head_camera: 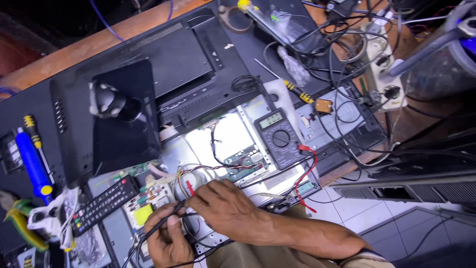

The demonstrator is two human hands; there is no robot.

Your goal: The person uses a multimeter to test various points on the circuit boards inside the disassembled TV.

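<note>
An opened flat television (225, 134) lies face down on the bench with its metal chassis and circuit boards bared. My right hand (225, 208) pinches a red meter probe (190, 187), tip down on the power board (148, 203). My left hand (168, 240) grips a black probe (171, 211) with its lead, just left of the red one. A grey digital multimeter (278, 138) rests on the chassis to the upper right. Its red lead (307, 168) loops down towards my hands.
The black back cover (168, 64) with its stand (124, 111) lies at the upper left. A remote control (104, 202), a blue screwdriver (30, 161) and green pliers (17, 223) sit at the left. A yellow-and-black screwdriver (297, 92), tangled cables and a white power strip (378, 54) fill the upper right. Tiled floor (377, 218) shows at the lower right.
</note>
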